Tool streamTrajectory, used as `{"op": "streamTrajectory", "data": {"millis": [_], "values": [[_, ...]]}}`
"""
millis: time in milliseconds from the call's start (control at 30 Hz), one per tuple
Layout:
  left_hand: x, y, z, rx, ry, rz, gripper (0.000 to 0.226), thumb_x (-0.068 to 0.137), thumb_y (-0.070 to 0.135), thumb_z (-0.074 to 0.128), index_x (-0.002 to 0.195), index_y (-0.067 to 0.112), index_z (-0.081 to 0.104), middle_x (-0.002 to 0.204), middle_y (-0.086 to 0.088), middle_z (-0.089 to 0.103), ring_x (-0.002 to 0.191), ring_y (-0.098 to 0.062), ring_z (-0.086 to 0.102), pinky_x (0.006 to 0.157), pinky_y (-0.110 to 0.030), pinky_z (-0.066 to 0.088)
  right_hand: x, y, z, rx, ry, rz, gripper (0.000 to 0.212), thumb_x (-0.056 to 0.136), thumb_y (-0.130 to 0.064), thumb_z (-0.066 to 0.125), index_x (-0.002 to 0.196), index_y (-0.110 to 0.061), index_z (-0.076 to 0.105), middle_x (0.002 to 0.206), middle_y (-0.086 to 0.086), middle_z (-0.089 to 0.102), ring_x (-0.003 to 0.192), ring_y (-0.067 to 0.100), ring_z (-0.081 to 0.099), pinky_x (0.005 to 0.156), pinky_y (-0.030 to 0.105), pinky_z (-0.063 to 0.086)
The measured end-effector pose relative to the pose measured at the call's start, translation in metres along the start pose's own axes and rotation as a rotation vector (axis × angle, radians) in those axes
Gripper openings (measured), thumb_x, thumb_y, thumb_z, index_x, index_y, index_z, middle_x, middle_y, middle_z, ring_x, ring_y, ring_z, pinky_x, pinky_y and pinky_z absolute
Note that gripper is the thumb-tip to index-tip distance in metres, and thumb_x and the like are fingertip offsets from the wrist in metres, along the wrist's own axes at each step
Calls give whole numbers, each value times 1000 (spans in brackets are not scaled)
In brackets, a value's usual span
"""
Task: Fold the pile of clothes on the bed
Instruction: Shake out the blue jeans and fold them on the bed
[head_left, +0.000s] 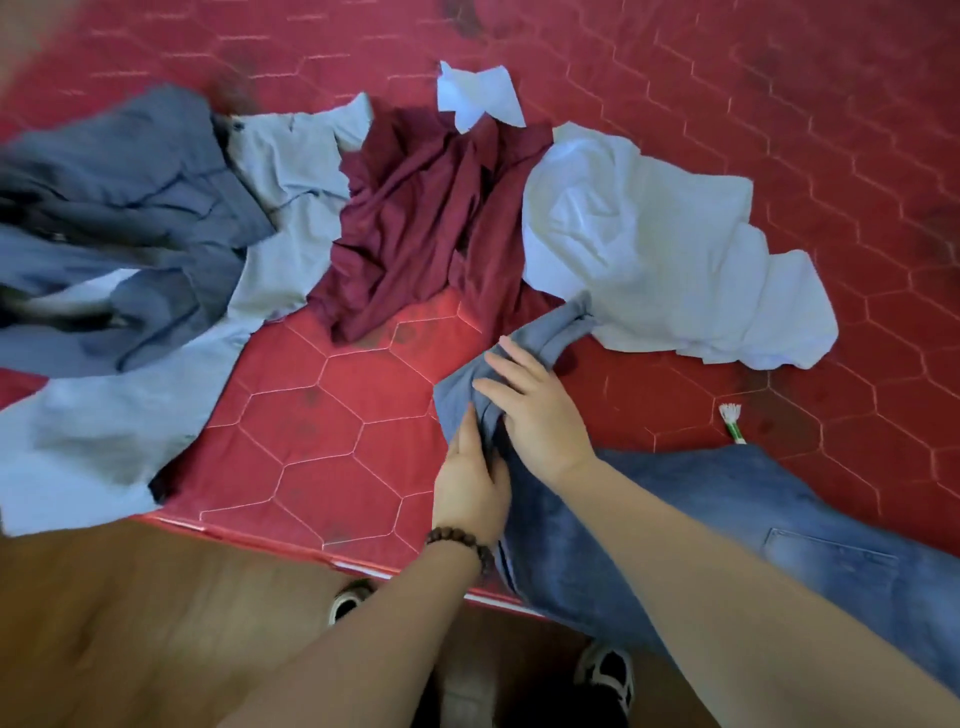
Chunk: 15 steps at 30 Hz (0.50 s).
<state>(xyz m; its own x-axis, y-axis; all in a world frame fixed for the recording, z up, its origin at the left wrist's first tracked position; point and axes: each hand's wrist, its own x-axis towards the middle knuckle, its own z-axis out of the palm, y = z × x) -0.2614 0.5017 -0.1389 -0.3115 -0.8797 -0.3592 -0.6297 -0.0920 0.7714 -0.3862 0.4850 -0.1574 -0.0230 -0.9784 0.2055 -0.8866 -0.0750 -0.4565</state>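
at the bottom of the frame two shoes (605, 675) stood on the wooden floor (130, 613). just above, at lower centre, the left hand (470, 480), a bead bracelet (462, 540) on its wrist, gripped a bunched fold of the blue jeans (727, 525), its fingers curled into the cloth. the right hand (535, 410) lay flat on the same bunch, fingers nearly straight and pressing down. the jeans ran to the lower right across the red bed (332, 415). farther up lay the pile: a white garment (649, 249) at centre right, a maroon one (426, 208) in the middle, pale blue cloth (130, 415) and blurred grey-blue clothes (119, 197) at left.
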Motion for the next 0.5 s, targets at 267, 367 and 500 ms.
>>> {"op": "streamTrajectory", "data": {"millis": [267, 367, 500], "values": [[16, -54, -104, -17, 250, -223, 17, 85, -1, 51, 98, 6, 60, 81, -2, 59, 74, -23, 56, 58, -18, 33, 42, -98, 43, -171, -259, -331, 59, 81, 0, 28, 130, -14, 57, 147, 8, 44, 139, 26, 35, 102, 48, 39], [9, -93, -110, 26, 218, -386, 6, 87, 5, 51, 85, 6, 57, 77, -7, 58, 80, -33, 60, 62, -29, 36, 30, -110, 63, -211, -310, -266, 77, 74, 6, 28, 146, -21, 38, 156, 8, 27, 144, 26, 24, 112, 52, 24], [4, -125, -115, 5, 228, -489, 14, 90, 16, 55, 92, 4, 61, 88, -14, 64, 91, -36, 60, 67, -29, 34, 6, -103, 82, -238, -407, -98, 97, 69, 6, 64, 150, -25, 23, 159, 7, 16, 146, 25, 15, 115, 54, 19]]}}
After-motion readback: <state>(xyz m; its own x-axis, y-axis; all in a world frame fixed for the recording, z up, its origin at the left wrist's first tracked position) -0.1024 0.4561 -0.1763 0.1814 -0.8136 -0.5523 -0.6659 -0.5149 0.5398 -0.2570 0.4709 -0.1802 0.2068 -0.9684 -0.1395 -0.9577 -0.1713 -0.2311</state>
